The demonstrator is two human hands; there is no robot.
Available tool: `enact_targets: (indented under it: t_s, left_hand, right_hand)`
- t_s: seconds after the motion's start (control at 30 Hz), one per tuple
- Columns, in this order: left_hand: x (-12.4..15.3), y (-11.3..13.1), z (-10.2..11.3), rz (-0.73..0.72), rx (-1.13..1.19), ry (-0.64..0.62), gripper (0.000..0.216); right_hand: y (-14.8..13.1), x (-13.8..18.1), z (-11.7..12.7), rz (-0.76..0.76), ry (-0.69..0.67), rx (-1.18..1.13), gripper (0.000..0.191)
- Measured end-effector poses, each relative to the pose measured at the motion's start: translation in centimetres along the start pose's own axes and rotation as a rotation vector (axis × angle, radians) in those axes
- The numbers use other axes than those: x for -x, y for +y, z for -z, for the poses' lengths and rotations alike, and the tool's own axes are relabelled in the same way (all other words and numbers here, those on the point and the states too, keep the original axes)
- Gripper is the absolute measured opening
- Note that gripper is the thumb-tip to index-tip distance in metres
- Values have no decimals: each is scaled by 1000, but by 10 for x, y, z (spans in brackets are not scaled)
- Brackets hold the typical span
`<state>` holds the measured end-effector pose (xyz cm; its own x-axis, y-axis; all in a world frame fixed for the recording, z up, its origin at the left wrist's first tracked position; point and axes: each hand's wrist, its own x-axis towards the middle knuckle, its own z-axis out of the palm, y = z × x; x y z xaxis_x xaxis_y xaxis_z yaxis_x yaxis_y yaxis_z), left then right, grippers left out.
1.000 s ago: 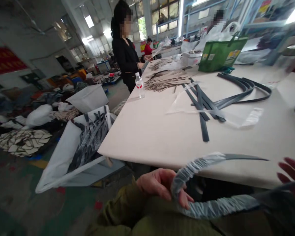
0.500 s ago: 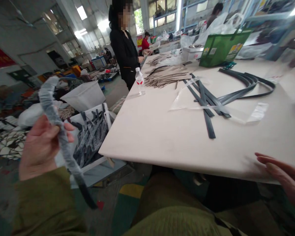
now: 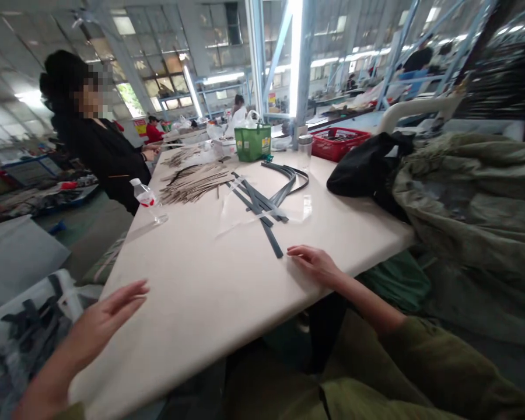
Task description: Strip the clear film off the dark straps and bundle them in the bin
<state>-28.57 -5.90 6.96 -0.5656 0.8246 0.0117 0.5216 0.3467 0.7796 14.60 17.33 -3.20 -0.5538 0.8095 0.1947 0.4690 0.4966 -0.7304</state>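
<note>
My left hand (image 3: 107, 318) hovers open at the near left edge of the white table (image 3: 210, 291), fingers stretched out and holding nothing. My right hand (image 3: 315, 263) lies open and flat on the table top, its fingertips close to the near end of a dark grey strip (image 3: 272, 238). More dark strips (image 3: 262, 201) lie crossed in the middle of the table under a clear plastic sleeve (image 3: 289, 211). A white bin (image 3: 35, 326) with wrapped dark strips stands on the floor at the left, below my left hand.
A water bottle (image 3: 147, 201) stands at the table's left edge beside a fanned pile of thin sticks (image 3: 195, 181). Further back are a green bag (image 3: 252, 142), a red basket (image 3: 339, 142) and a jar (image 3: 304, 153). A black bag (image 3: 367, 169) and olive cloth (image 3: 472, 216) lie at the right. A person in black (image 3: 102, 154) stands left.
My left hand has let go of the wrapped strip it held up and now is empty over the table edge. My right hand moved onto the table. The view swung right.
</note>
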Motion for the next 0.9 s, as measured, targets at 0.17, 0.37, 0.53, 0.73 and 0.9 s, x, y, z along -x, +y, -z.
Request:
enact_targets:
  t_s: [0.17,0.37,0.53,0.73,0.9]
  left_hand:
    - [-57,51,-107,-218,-47,-422,43]
    - [-131,97,-210,-473,-438,-357,44]
    - [-160,114,-280,-464,-562,-264,53]
    - [-157,131,-304,-540,-675,-227,22]
    - [-132,143,-270,-773,-719,-275,17]
  right_hand:
    - [-2,-8,-8,46,-4,82,25]
    - [-4,-2,-7,78,6,53,24]
    - [-2,-3,-9,82,16,16,20]
    - [-1,0,-12,84,67,-60,19]
    - [2,7,-10,130,497,-42,47]
